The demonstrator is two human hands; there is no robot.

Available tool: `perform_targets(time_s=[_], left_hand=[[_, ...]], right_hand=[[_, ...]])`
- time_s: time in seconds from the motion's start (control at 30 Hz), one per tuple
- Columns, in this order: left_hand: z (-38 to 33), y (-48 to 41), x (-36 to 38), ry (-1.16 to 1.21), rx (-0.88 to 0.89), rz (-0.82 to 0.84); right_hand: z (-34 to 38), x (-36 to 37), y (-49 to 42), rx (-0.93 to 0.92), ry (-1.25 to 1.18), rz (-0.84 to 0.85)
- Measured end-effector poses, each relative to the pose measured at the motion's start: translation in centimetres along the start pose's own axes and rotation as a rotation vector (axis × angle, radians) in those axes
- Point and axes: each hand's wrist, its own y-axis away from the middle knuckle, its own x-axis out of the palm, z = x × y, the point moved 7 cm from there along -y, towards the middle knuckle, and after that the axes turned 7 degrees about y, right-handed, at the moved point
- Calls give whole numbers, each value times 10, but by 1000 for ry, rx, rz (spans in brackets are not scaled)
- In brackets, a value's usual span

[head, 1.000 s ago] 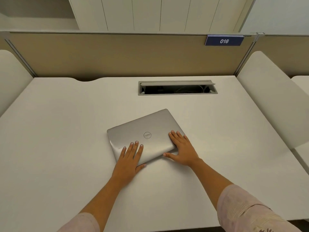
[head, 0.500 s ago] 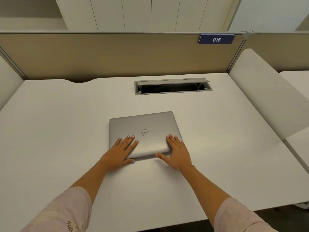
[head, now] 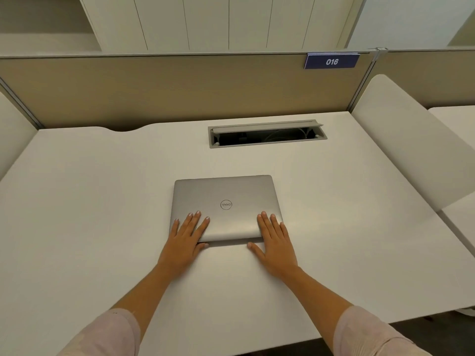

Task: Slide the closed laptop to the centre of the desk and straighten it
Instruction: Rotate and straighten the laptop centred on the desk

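Observation:
A closed silver laptop (head: 226, 199) lies flat near the middle of the white desk (head: 90, 201), its edges running parallel to the desk's front edge. My left hand (head: 186, 237) rests flat on its near left corner, fingers spread on the lid, thumb against the front edge. My right hand (head: 275, 240) lies flat on the near right corner in the same way, thumb on the desk beside the front edge. Both palms press down; neither hand wraps around the laptop.
An open grey cable hatch (head: 267, 134) is set into the desk behind the laptop. A beige partition (head: 180, 88) with a blue "016" tag (head: 331, 61) closes the back. White side panels (head: 411, 140) flank the desk.
The laptop has turned from a clockwise tilt to square with the desk, and both hands have shifted with it to its near corners.

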Motion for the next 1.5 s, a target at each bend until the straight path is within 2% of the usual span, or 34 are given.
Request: perform_targets(time_s=[0.17, 0.47, 0.9, 1.5], left_hand=[[-6, 21, 17, 162, -181, -158], [-8, 26, 15, 125, -286, -182], [-8, 9, 9, 187, -268, -163], [5, 1, 14, 143, -254, -123]], right_hand=[[5, 6, 9, -79, 29, -8], [6, 8, 4, -128, 40, 21], [-4, 7, -25, -111, 46, 16], [-2, 7, -30, -104, 57, 45]])
